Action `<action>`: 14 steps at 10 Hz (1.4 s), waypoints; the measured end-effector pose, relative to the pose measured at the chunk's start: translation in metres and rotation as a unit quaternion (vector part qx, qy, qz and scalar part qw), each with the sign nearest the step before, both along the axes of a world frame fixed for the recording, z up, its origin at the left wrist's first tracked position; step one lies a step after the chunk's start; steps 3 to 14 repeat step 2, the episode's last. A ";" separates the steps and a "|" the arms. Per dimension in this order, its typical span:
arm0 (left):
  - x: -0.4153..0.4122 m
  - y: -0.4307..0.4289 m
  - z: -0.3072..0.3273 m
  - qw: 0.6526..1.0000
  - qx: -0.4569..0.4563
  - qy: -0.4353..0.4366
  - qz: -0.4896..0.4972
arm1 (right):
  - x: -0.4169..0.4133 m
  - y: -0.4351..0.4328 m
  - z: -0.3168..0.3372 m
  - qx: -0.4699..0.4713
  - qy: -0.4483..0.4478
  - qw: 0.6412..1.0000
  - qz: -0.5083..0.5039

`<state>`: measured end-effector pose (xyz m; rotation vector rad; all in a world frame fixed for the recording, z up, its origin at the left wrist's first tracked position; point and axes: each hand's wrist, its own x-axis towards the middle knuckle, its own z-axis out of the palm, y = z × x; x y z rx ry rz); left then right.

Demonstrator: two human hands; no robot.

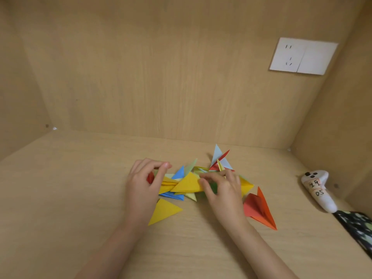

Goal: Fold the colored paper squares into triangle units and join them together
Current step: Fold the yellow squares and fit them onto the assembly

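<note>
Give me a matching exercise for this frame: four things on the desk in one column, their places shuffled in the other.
1 joined yellow units
2 loose yellow triangle
3 orange folded unit
4 white controller

A far right of the desk
B at the wrist of the left hand
C just right of the right hand
D between the two hands

Pairs: 1-D, 2-B, 3-C, 4-A
</note>
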<state>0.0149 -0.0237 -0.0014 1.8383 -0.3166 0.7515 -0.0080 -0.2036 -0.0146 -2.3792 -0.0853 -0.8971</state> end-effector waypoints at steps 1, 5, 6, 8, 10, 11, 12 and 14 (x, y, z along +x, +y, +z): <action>0.001 0.000 0.009 1.000 -0.016 0.012 -0.017 | -0.001 -0.004 -0.002 -0.087 0.011 0.996 -0.025; -0.004 0.004 0.017 0.999 -0.033 0.028 -0.027 | -0.006 -0.010 0.002 -0.065 0.025 0.997 -0.019; -0.004 0.004 0.017 0.999 -0.033 0.028 -0.027 | -0.006 -0.010 0.002 -0.065 0.025 0.997 -0.019; -0.004 0.004 0.017 0.999 -0.033 0.028 -0.027 | -0.006 -0.010 0.002 -0.065 0.025 0.997 -0.019; -0.004 0.004 0.017 0.999 -0.033 0.028 -0.027 | -0.006 -0.010 0.002 -0.065 0.025 0.997 -0.019; -0.004 0.004 0.017 0.999 -0.033 0.028 -0.027 | -0.006 -0.010 0.002 -0.065 0.025 0.997 -0.019; -0.004 0.004 0.017 0.999 -0.033 0.028 -0.027 | -0.006 -0.010 0.002 -0.065 0.025 0.997 -0.019; -0.004 0.004 0.017 0.999 -0.033 0.028 -0.027 | -0.006 -0.010 0.002 -0.065 0.025 0.997 -0.019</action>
